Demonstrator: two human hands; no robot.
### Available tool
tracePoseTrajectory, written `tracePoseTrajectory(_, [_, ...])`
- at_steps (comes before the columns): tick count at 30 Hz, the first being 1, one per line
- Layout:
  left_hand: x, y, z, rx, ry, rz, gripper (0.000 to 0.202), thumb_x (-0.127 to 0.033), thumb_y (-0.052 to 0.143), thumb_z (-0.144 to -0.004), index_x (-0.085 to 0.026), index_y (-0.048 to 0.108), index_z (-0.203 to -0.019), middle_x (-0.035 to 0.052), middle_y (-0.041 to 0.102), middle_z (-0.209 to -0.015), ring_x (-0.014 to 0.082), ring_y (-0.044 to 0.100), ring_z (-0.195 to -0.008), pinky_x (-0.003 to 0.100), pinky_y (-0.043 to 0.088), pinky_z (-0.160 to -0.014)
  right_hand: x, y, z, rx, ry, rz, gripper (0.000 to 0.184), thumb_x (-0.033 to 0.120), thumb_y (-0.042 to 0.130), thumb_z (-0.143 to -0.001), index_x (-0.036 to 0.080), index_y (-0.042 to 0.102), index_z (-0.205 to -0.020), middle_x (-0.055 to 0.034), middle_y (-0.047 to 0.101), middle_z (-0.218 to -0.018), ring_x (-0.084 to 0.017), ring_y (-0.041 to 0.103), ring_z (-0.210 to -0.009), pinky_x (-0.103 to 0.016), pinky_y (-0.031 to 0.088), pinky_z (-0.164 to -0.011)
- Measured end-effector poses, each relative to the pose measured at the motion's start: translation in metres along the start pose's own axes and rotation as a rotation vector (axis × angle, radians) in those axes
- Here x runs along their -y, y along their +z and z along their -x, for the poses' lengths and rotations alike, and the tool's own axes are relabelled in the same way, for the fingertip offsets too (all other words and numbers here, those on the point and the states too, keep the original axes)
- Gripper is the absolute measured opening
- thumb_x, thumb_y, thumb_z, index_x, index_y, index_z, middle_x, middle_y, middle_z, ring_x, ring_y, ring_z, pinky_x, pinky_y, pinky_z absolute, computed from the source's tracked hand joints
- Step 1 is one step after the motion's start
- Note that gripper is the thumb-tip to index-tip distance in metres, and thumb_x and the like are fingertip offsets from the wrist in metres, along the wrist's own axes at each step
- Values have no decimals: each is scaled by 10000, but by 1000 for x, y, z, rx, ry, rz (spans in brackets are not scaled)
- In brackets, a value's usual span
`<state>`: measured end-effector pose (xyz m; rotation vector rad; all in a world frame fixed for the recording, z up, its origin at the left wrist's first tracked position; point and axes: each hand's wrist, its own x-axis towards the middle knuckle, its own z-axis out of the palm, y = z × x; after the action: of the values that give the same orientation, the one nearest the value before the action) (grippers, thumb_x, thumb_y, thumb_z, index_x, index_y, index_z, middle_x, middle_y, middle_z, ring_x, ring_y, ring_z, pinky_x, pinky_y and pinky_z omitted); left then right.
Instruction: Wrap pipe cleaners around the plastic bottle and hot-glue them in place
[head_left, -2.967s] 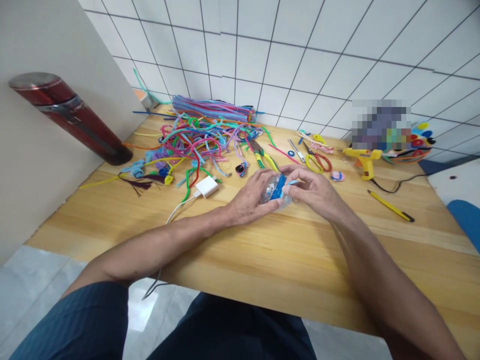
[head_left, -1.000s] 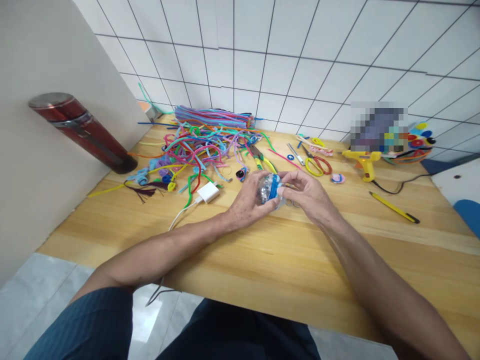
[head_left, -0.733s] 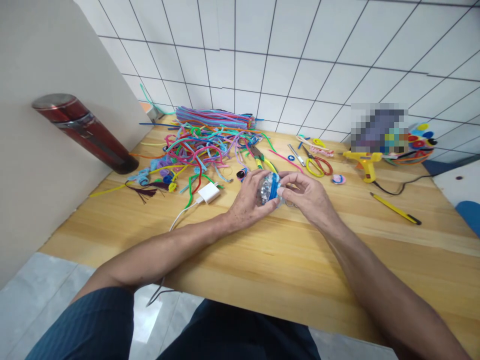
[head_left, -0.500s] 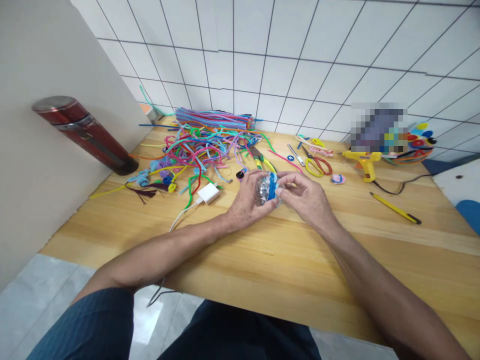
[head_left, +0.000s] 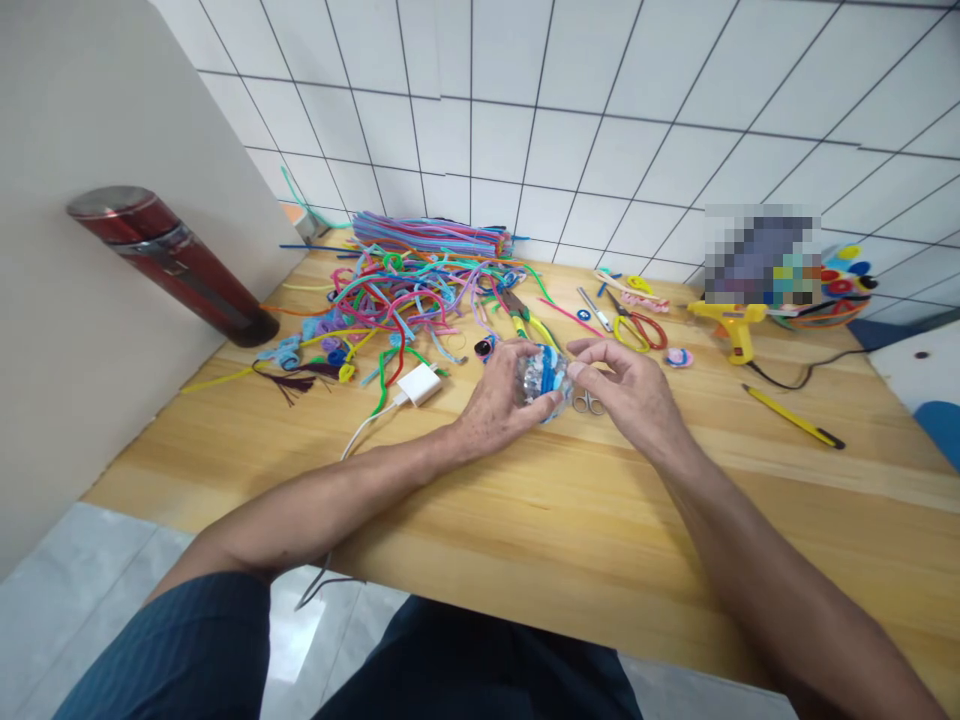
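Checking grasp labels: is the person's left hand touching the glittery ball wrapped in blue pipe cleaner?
Touching. The head view shows the left hand cupping the glittery ball from its left side, with no gap between them.

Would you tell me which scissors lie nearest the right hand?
The small silver scissors, beside the right hand; the red-and-yellow-handled scissors lie farther back.
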<state>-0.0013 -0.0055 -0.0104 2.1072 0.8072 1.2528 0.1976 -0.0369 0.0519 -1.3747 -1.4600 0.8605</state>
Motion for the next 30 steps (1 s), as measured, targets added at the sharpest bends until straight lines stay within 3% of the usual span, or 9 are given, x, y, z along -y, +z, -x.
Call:
tracePoseTrajectory(10, [-1, 4, 1, -19, 91, -35, 514, -395, 715, -947, -229, 436, -1345, 155, 557, -1339, 310, 557, -1335, 519, 488, -1135, 2, 3, 3, 52, -125, 156, 90, 300, 663, -829, 239, 707, -780, -85, 764, -1131, -265, 717, -1077, -474, 564, -976])
tracePoseTrajectory(16, [1, 3, 2, -9, 81, -4, 523, -389, 712, -948, -235, 423, -1356, 155, 543, -1357, 319, 535, -1359, 547, 474, -1152, -6, 2, 2, 116, -165, 112, 122, 341, 676, -891, 237, 715, -840, -100, 737, -1256, -276, 687, -1222, -500, 507, -1104])
tracePoseTrajectory(22, [1, 1, 0, 12, 47, 17, 513, -417, 700, -959, -227, 429, -1351, 161, 544, -1374, 314, 539, -1352, 537, 466, -1161, -15, 2, -2, 96, -278, 160, 129, 355, 664, -943, 243, 698, -890, -101, 687, -1397, -283, 615, -1360, -521, 418, -1200])
tracePoseTrajectory(27, [0, -1, -1, 14, 32, 25, 503, -422, 700, -946, -235, 443, -1335, 145, 565, -1355, 305, 560, -1328, 520, 480, -1150, -23, 6, -3, 144, -166, 3, 168, 411, 694, -919, 247, 661, -902, -88, 661, -1390, -270, 637, -1294, -480, 515, -1103])
tracePoseTrajectory(30, [-2, -3, -2, 35, 8, 34, 521, -410, 706, -939, -233, 442, -1352, 146, 574, -1355, 305, 574, -1301, 516, 489, -1134, -24, 9, -4, 125, -57, -133, 255, 427, 769, -845, 267, 643, -999, -70, 684, -1314, -252, 673, -1219, -444, 566, -1039])
